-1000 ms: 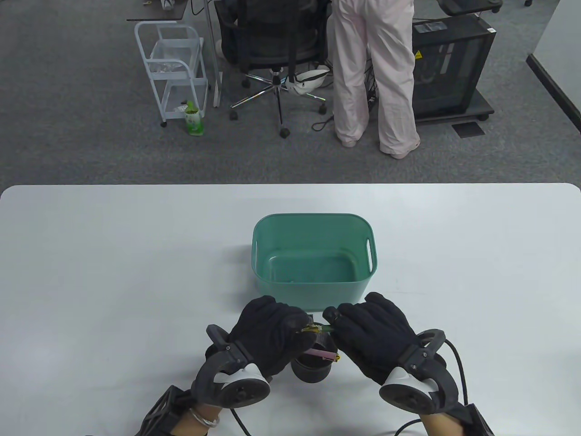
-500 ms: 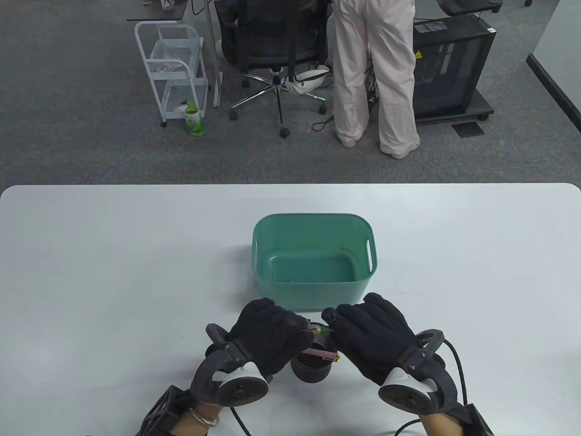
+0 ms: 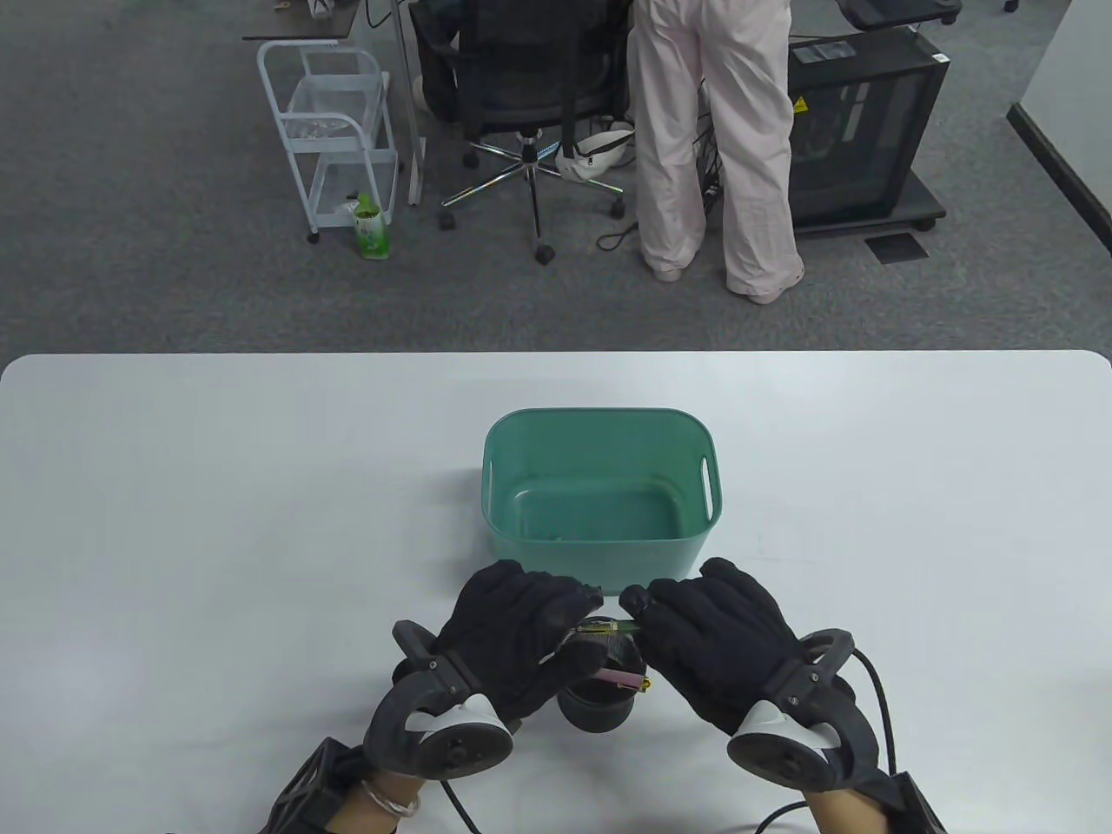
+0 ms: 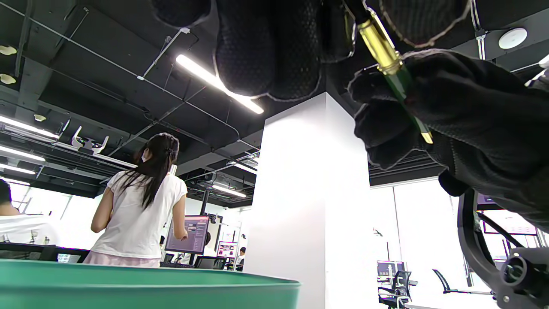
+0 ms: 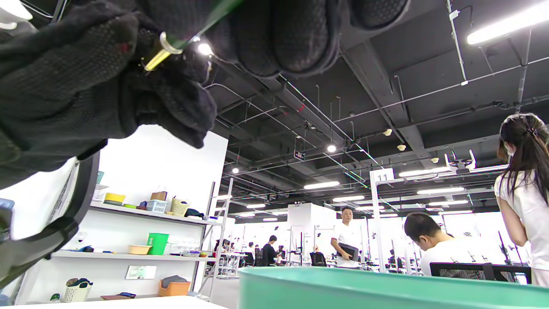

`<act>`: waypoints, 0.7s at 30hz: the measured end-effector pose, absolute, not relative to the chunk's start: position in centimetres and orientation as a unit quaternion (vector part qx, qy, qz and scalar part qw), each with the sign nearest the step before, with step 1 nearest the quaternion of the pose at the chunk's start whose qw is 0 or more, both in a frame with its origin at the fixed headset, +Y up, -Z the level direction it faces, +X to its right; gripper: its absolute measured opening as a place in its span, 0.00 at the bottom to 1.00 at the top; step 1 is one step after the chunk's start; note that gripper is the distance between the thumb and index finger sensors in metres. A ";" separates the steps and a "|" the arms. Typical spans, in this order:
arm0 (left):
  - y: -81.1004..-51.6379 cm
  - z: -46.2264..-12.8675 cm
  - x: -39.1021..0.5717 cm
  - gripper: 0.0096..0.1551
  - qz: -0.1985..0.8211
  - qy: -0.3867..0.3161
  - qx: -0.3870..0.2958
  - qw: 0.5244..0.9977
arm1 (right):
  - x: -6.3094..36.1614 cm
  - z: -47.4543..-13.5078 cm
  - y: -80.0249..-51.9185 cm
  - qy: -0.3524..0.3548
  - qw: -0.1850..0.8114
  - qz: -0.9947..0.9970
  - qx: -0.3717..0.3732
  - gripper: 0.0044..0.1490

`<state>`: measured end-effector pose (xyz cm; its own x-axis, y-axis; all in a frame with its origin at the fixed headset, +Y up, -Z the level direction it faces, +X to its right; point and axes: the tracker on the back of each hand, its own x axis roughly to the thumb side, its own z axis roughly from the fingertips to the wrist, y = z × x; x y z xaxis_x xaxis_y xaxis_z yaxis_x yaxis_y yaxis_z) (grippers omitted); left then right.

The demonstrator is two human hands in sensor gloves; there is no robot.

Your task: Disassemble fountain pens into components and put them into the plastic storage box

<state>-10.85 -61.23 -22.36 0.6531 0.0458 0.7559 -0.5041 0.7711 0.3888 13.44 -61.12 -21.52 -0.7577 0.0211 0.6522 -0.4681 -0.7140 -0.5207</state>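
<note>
The green fountain pen [image 3: 608, 627] is held level between the two hands, just above a dark round cup [image 3: 599, 695] that stands on the white table [image 3: 174, 521] below and between them. The left hand [image 3: 512, 638] curls its fingers round the pen's gold-banded end; in the left wrist view the gold section [image 4: 379, 45] runs up into those fingers. The right hand [image 3: 708, 643] pinches the green barrel [image 4: 405, 96] between thumb and fingers, and its far tip pokes out past the glove. The two hands' fingertips nearly meet over the pen, though whether they touch cannot be told. A pink pen [image 3: 618, 678] lies tilted in the cup, under the left hand's fingers, with a small gold tip at the cup's rim toward the right hand. Just beyond both hands stands the teal plastic storage box [image 3: 599, 434], its near wall close to the fingertips; its floor looks nearly bare, with only something tiny and unclear near the front. Farther off, past the table, a person in pale trousers [image 3: 717, 156] stands beside an office chair [image 3: 521, 95]
</note>
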 end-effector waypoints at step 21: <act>-61.3 -22.4 -10.7 0.25 0.158 -0.384 0.295 0.860 | 13.5 -21.5 -61.1 -0.351 0.140 0.869 0.320 0.27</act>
<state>-10.72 -61.26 -22.36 0.6542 0.0455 0.7549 -0.4996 0.7754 0.3862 13.45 -61.14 -21.54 -0.7562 0.0192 0.6540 -0.4683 -0.7139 -0.5205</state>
